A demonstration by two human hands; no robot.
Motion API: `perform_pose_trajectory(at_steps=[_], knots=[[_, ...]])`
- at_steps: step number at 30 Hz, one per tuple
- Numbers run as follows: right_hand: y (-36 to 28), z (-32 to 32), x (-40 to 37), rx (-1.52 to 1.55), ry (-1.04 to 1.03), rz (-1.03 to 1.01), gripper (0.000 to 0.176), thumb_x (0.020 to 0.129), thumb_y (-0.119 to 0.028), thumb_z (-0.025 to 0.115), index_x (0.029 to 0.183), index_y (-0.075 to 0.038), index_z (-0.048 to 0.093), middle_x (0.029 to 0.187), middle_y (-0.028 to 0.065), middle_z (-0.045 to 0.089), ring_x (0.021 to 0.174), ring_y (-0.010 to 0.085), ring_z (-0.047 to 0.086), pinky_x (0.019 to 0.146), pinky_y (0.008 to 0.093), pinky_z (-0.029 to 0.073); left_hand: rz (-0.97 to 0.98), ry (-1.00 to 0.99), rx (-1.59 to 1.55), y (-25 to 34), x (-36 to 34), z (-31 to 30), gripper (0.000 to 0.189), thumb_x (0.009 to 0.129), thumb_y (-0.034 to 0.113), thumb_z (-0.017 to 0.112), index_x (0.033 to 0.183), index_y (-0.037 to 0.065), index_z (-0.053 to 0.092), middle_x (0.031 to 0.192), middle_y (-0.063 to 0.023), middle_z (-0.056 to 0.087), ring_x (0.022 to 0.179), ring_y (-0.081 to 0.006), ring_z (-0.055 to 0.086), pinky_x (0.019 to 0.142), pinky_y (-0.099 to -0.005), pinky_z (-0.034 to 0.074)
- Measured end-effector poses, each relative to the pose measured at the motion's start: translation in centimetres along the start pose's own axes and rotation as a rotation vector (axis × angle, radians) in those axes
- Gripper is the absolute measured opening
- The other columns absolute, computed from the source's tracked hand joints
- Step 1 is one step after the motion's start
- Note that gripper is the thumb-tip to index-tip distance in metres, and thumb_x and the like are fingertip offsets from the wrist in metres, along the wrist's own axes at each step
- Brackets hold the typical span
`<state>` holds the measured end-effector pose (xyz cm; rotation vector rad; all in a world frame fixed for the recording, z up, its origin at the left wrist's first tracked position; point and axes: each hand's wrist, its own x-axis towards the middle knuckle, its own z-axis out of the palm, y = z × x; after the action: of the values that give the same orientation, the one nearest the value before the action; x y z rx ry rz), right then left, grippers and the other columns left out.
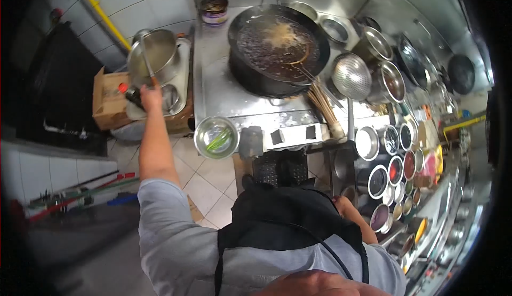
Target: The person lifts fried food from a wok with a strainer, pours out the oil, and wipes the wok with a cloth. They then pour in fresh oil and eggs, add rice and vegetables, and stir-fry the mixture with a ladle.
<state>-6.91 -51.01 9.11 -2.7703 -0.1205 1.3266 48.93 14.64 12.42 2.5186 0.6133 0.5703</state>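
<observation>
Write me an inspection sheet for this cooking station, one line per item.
Surface: steel stove top, bare in places, with marks or glare.
Job's things: ladle slanting across the pot; wide black pan of dark liquid with pale froth, a strainer partly in it.
Clutter: bowl of green pieces at the front edge; brush beside the pan; red-capped bottle near the pot; many containers to the right.
Hands: left hand at the ladle's handle, grip unclear; right hand beside the apron, fingers mostly hidden.
Cables: nothing seen.
Surroundings: tiled wall, yellow pipe, tiled floor.
</observation>
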Motion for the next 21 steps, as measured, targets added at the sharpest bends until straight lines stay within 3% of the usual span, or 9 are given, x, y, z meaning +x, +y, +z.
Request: perform_pose_trajectory(at_steps=[2,4,7,10,14,18,19,20,21], knots=[[-1.6,-0.3,-2.7,0.211,0.012,0.255,0.033,0.087,-0.032,0.051,0.100,-0.007,0.068,0.105,0.0182,0.067,0.101,0.0360,0.063,0.085,0.0437,0.051,0.044,-0.242,0.284,0.0,2.6,1.4,0.048,0.086,0.036,0.063,0.099,-0.010,0.065,0.103,-0.0240,0.067,0.093,-0.0359,0.067,0.088,-0.0423,0.049],[-2.6,-1.6,-4.4,0.409,0.032,0.491,0.033,0.087,-0.033,0.051,0.100,-0.007,0.067,0.102,0.0196,0.068,0.099,0.0377,0.063,0.083,0.0458,0.051,-0.410,-0.357,-0.181,1.1,3.9,2.7,0.041,0.087,0.033,0.064,0.080,-0.008,0.063,0.080,-0.0150,0.069,0.063,-0.0285,0.064,0.062,-0.0397,0.051],[-4.1,-4.5,-5.9,0.453,0.047,0.502,0.031,0.086,-0.032,0.053,0.097,-0.007,0.067,0.095,0.0216,0.067,0.096,0.0398,0.063,0.080,0.0468,0.050,-0.478,-0.407,-0.717,2.7,5.1,2.7,0.031,0.087,0.027,0.066,0.072,0.001,0.058,0.069,-0.0046,0.060,0.050,-0.0178,0.052,0.042,-0.0322,0.041],[-6.1,-11.8,-6.4,0.379,0.082,0.429,0.031,0.087,-0.031,0.053,0.095,-0.005,0.066,0.092,0.0226,0.067,0.092,0.0415,0.063,0.079,0.0468,0.050,-0.578,-0.435,-1.057,8.0,2.5,-2.0,0.019,0.085,0.019,0.070,0.079,0.008,0.055,0.064,0.0017,0.048,0.048,-0.0092,0.043,0.041,-0.0255,0.036],[-13.1,-29.2,-8.3,0.601,0.175,0.122,0.030,0.089,-0.032,0.059,0.094,-0.003,0.065,0.089,0.0219,0.066,0.087,0.0393,0.063,0.079,0.0442,0.049,-0.360,-0.549,-1.397,12.3,-5.5,-4.0,0.025,0.083,0.013,0.073,0.098,0.009,0.053,0.071,0.0017,0.049,0.053,-0.0077,0.046,0.045,-0.0203,0.037],[-17.7,-38.4,-3.9,0.693,0.973,-0.447,0.046,0.089,-0.026,0.064,0.125,0.001,0.053,0.111,0.0160,0.063,0.097,0.0298,0.064,0.086,0.0379,0.049,0.151,-1.094,-1.472,22.2,-18.9,-8.7,0.033,0.087,0.027,0.067,0.108,0.003,0.057,0.082,-0.0033,0.061,0.068,-0.0126,0.061,0.063,-0.0290,0.053],[-18.1,-39.4,-1.9,0.953,0.849,-0.518,0.044,0.091,-0.025,0.063,0.125,0.000,0.051,0.110,0.0123,0.063,0.098,0.0252,0.062,0.087,0.0342,0.048,0.158,-1.423,-1.329,22.9,-22.2,-7.5,0.037,0.086,0.034,0.067,0.108,0.004,0.063,0.088,-0.0083,0.066,0.075,-0.0159,0.064,0.071,-0.0315,0.053],[-18.1,-39.9,-0.2,1.203,0.708,-0.589,0.042,0.092,-0.023,0.062,0.126,-0.001,0.049,0.109,0.0086,0.063,0.098,0.0205,0.060,0.089,0.0304,0.046,0.576,-1.419,-0.623,27.2,-24.8,-14.1,0.037,0.084,0.036,0.068,0.106,0.006,0.068,0.092,-0.0140,0.069,0.082,-0.0226,0.066,0.079,-0.0346,0.052],[-17.6,-41.0,-0.7,1.249,0.372,-0.500,0.039,0.092,-0.019,0.061,0.123,0.001,0.049,0.102,0.0075,0.063,0.094,0.0174,0.060,0.085,0.0297,0.048,0.963,-1.409,-0.698,29.7,-27.0,-17.3,0.042,0.083,0.044,0.067,0.104,0.007,0.070,0.092,-0.0183,0.069,0.089,-0.0315,0.066,0.085,-0.0393,0.050]])
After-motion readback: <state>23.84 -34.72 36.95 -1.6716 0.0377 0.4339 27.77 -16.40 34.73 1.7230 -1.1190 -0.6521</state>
